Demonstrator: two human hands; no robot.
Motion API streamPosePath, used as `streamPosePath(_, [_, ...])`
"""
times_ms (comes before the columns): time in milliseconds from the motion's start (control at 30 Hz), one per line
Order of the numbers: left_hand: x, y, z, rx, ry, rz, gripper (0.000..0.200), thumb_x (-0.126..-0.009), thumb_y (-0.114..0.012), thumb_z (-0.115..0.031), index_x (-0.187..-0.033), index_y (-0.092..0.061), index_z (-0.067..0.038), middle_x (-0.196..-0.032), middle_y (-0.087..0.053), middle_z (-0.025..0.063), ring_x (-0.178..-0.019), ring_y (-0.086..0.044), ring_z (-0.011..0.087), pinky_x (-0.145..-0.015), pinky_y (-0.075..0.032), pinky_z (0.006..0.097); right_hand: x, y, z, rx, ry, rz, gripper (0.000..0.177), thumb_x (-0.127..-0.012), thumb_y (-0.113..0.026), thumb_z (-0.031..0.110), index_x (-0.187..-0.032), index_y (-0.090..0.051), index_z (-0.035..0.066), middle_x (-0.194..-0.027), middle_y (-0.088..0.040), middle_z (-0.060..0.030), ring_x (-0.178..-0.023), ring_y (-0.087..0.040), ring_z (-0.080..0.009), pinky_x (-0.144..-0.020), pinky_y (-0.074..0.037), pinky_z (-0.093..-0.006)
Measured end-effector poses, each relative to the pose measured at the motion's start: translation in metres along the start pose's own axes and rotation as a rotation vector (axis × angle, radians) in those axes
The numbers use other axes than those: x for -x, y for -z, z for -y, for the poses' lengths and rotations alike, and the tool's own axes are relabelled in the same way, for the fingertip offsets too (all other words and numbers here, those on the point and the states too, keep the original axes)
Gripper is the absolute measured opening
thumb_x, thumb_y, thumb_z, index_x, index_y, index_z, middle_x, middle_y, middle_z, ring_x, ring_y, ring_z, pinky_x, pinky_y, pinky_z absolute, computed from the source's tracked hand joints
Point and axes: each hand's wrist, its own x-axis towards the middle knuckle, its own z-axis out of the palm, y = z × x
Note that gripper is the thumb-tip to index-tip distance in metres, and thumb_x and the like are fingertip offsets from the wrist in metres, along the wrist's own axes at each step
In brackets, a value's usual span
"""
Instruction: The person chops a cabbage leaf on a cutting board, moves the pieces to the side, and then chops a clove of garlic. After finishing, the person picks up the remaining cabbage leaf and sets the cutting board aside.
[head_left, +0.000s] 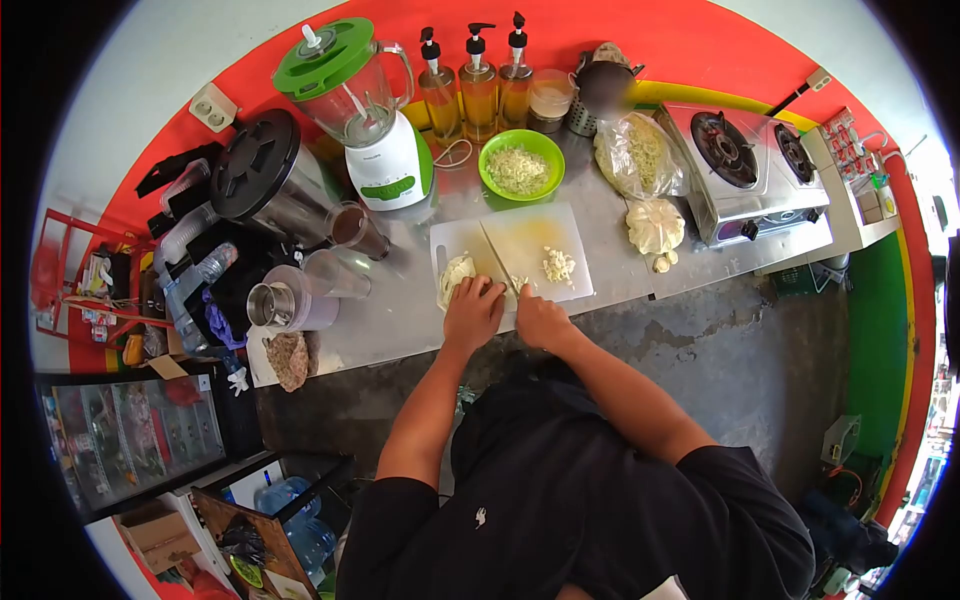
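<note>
My right hand (543, 318) is closed around the handle of a kitchen knife (497, 248), whose blade points away across a white cutting board (570, 222). Close to the blade, my left hand (475, 312) has its fingers curled down on the board; what lies under the fingertips is hidden. Beyond those fingers is a pile of pale pieces (456, 270) that look like peeled garlic. Chopped garlic (558, 265) forms a small heap right of the knife, and a few bits lie beside the blade. Behind the board, a green bowl (556, 158) contains more pale chopped pieces.
A blender (385, 165) and several pump bottles (478, 95) line the back wall. On the right are plastic bags of pale food (640, 160), loose cloves (662, 263) and a two-burner stove (755, 170). Cups (340, 275) and a large black-lidded container (262, 170) stand left.
</note>
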Motion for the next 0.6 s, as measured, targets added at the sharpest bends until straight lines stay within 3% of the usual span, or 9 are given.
streamPosePath(67, [-0.001,0.000,0.001,-0.011,-0.002,-0.020,0.015,-0.087,-0.065,-0.015,-0.102,-0.064,-0.013,-0.098,-0.056,0.0072,-0.095,-0.055,0.0297,-0.084,-0.045,0.0439,0.006,0.000,-0.001,0.064,-0.002,0.030,0.042,-0.090,-0.056,0.011,-0.124,-0.040,-0.007,-0.101,-0.069,-0.0295,-0.096,-0.071,-0.0419,-0.084,-0.057,-0.0491])
streamPosePath(600, [0.002,-0.006,0.007,-0.044,-0.024,0.009,0.014,-0.091,-0.062,-0.021,-0.098,-0.061,-0.008,-0.098,-0.056,0.0081,-0.097,-0.053,0.0302,-0.084,-0.043,0.0429,0.022,-0.014,0.009,0.067,0.004,0.022,0.038,-0.088,-0.057,0.008,-0.120,-0.042,-0.008,-0.097,-0.069,-0.0309,-0.094,-0.070,-0.0459,-0.083,-0.057,-0.0504])
